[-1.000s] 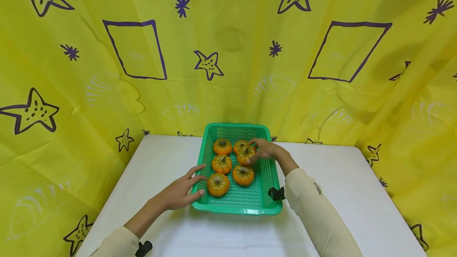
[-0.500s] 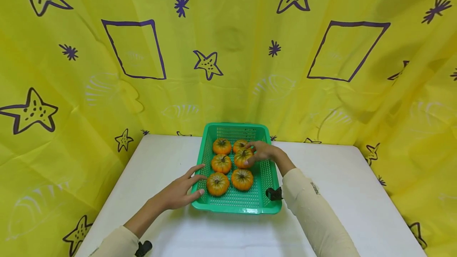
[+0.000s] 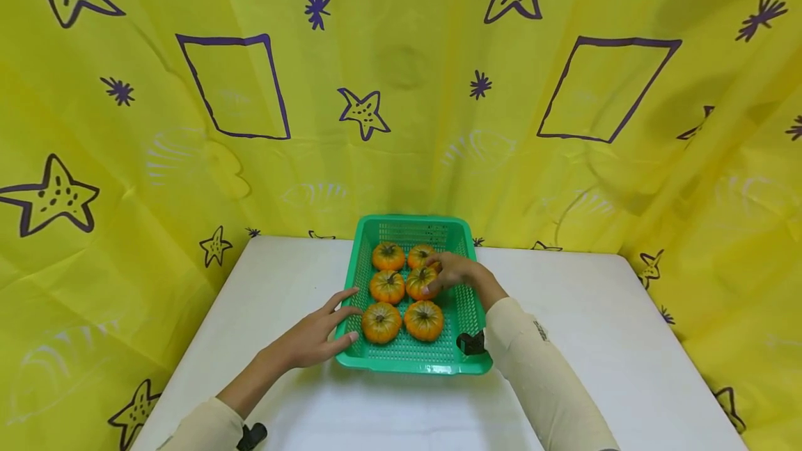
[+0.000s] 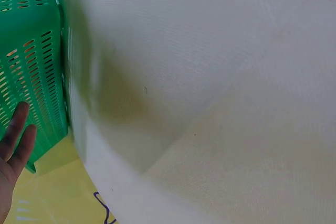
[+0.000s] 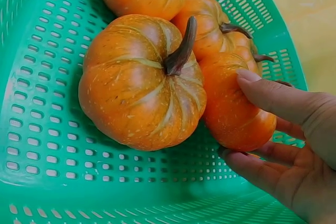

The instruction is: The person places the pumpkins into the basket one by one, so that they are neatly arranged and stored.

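A green perforated plastic basket (image 3: pixel 415 369) holds several small orange pumpkins in two columns. My right hand (image 3: pixel 454 271) reaches in over its right side and grips the middle pumpkin (image 3: pixel 418 282) of the right column. In the right wrist view the thumb presses on top of that pumpkin (image 5: pixel 231 114), with fingers curled under its lower side. A near pumpkin (image 5: pixel 142 85) with a dark curved stem fills the middle of that view. My left hand (image 3: pixel 316 336) rests at the basket's left rim, fingers loosely spread; the left wrist view shows two straight fingers against the slotted wall (image 4: pixel 37 72).
The basket stands on a white-covered table (image 3: pixel 583 312), near its back edge. Yellow curtains (image 3: pixel 401 159) with starfish drawings enclose the back and sides. Dark wrist cameras sit at both sleeves, the right one (image 3: pixel 471 343) overlapping the basket's right wall in the head view.
My right hand has moved the gripped pumpkin slightly left and toward me, into line with the pumpkin beside it. The left hand has stayed at the rim.
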Demonstrator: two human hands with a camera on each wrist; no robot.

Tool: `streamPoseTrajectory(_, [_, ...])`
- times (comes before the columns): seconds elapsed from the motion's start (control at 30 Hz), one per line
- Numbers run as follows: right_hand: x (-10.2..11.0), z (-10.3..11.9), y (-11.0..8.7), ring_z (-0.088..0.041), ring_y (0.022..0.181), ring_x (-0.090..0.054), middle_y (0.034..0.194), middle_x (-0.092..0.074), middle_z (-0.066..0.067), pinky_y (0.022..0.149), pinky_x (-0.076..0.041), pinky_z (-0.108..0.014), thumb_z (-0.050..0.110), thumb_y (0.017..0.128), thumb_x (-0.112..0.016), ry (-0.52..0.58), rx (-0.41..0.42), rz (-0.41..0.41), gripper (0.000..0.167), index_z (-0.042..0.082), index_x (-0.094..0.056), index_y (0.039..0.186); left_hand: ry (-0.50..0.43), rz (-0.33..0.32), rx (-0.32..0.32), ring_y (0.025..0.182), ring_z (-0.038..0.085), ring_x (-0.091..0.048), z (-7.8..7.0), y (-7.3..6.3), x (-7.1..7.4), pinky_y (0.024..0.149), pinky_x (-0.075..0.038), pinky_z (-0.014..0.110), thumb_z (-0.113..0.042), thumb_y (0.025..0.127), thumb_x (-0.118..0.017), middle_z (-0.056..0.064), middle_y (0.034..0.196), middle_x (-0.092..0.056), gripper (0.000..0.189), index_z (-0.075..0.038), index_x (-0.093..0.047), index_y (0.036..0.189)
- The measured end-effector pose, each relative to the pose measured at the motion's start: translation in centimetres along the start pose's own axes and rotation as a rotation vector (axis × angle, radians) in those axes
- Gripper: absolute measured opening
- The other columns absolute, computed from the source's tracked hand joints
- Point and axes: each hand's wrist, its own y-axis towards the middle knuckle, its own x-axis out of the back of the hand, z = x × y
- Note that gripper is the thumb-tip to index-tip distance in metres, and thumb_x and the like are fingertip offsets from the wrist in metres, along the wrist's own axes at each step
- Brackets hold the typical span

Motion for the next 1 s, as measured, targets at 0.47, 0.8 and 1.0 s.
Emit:
streamPoseTrajectory(0.47, [-0.25,-0.12,0.03,-0.032,0.108,-0.065,0.139,-0.051,-0.027,0.096,-0.053,-0.046,0.016,0.085,-0.082,-0.004,-0.040,-0.002,0.070,0.002,-0.047,0.145,0.012,-0.006,-0.006,0.127,0.036,-0.059,-0.04,0.15,-0.03,0.092,-0.053,0.054,-0.040,0.103,-0.055,0.005,0.165,-0.026,0.042,-0.019,-0.056,0.138])
streamPoseTrajectory(0.8, [-0.47,-0.02,-0.03,-0.030,0.106,-0.065,0.145,-0.048,-0.024,0.098,-0.052,-0.045,0.021,0.085,-0.082,-0.048,-0.079,-0.001,0.073,0.003,-0.046,0.147,0.010,-0.006,-0.005,0.129,0.037,-0.057,0.07,0.04,-0.13,0.093,-0.053,0.055,-0.045,0.103,-0.052,0.004,0.165,-0.026,0.044,-0.019,-0.056,0.138])
streamPoseTrajectory(1.0, [-0.44,0.05,-0.02,-0.028,0.109,-0.063,0.141,-0.050,-0.024,0.097,-0.052,-0.044,0.020,0.084,-0.083,-0.066,-0.086,-0.002,0.075,0.003,-0.046,0.146,0.013,-0.003,-0.002,0.129,0.037,-0.057,-0.02,0.10,-0.06,0.093,-0.053,0.055,-0.046,0.103,-0.052,0.004,0.165,-0.026,0.045,-0.019,-0.056,0.139])
